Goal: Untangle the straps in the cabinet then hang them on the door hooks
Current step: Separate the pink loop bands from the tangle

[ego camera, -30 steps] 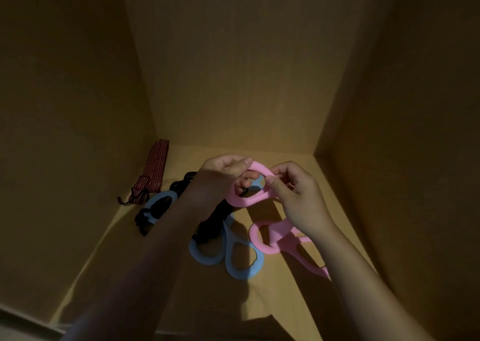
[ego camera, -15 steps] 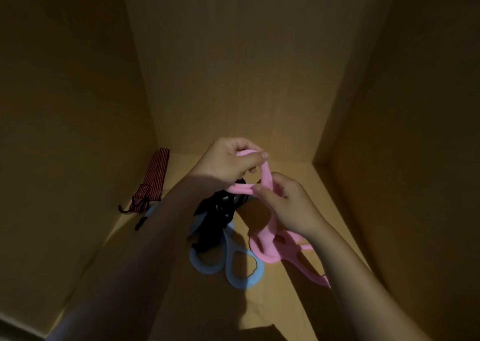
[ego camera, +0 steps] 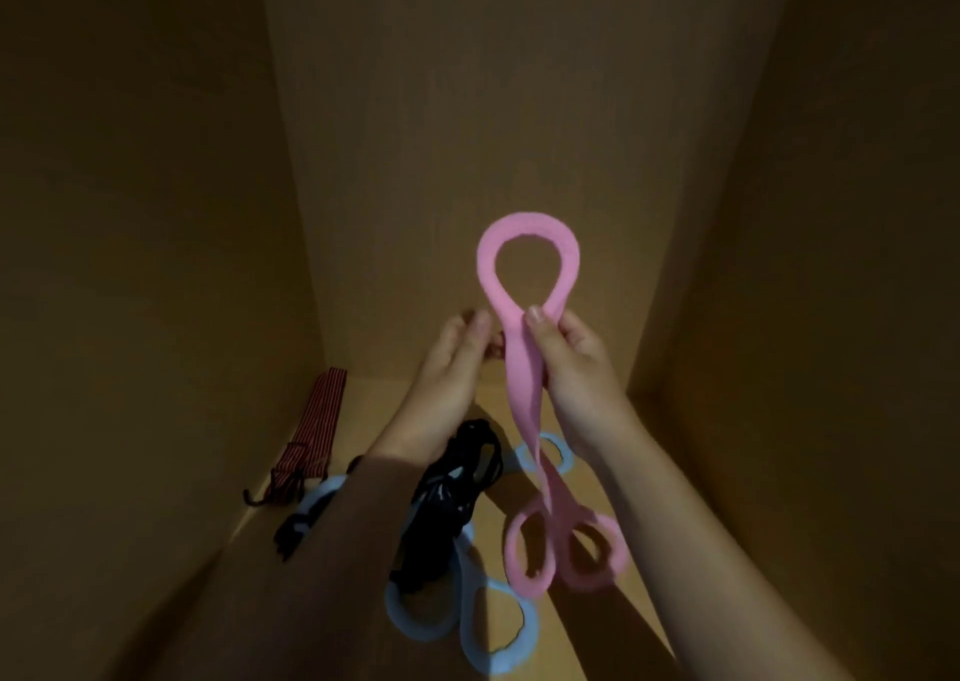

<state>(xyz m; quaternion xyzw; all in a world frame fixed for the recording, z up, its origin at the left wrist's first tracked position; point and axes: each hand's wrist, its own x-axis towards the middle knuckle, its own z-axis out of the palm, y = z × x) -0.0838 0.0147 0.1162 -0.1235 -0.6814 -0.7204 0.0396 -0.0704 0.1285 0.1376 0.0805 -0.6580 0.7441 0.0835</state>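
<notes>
Up close, the right hand makes the firmer grip: thumb on the front and fingers curled behind, pinching the pink strap at its neck. The left hand meets the same neck from 9 o'clock, its grip pressed on the band's edge with thumb and fingertips. At 12 o'clock from the hands the strap's top loop stands upright and open. At 6 o'clock the band twists down to two smaller loops hanging just above the cabinet floor. On the floor, at 7 o'clock, a blue strap lies tangled with a black cord. Farther out at 9 o'clock, a red-and-black striped strap lies along the left wall.
</notes>
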